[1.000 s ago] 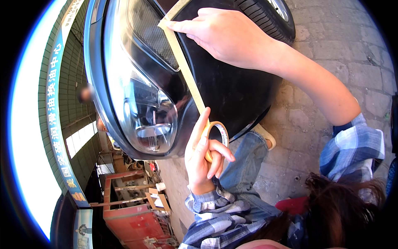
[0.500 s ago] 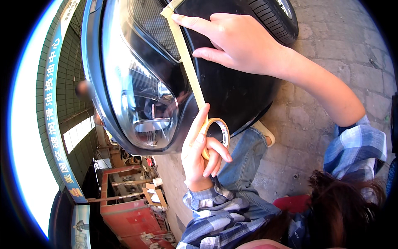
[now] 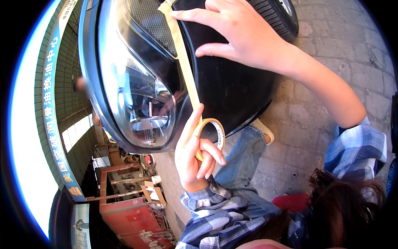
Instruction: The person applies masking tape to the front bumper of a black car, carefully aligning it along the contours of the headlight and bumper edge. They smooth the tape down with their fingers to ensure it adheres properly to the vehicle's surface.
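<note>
Together at a black car, left hand curled round a masking-tape roll, forefinger extended, right hand spread, its index fingertip at the tape strip along the headlight's edge.

Pale yellow tape strip at twelve o'clock; yellow-orange tape roll, white inside, at the centre. Glossy black bodywork at one o'clock, grey mesh-patterned panel at eleven. Blue-and-white plaid sleeves at three and six, faded blue jeans at five, red cabinet at seven, grey paving at two.
</note>
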{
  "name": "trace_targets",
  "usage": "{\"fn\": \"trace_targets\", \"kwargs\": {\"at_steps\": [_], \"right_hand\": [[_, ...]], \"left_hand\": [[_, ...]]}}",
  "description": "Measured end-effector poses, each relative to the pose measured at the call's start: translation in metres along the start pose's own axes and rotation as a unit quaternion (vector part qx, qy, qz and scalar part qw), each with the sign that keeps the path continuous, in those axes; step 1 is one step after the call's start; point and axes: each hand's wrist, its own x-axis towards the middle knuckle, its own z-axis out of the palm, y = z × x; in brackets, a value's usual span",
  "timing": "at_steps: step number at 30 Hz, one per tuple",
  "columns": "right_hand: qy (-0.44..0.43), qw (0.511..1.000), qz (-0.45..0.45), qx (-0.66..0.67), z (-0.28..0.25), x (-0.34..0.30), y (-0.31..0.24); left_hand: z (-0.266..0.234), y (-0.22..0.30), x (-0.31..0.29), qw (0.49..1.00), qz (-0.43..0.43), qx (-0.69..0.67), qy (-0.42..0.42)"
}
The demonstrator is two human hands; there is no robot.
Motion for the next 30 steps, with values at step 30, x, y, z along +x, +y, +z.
{"fn": "trace_targets", "kwargs": {"at_steps": [30], "right_hand": [[0.092,0.995,0.004,0.043,0.007,0.019,0.009]], "left_hand": [[0.026,-0.011,-0.023,0.995,0.003,-0.09,-0.045]]}}
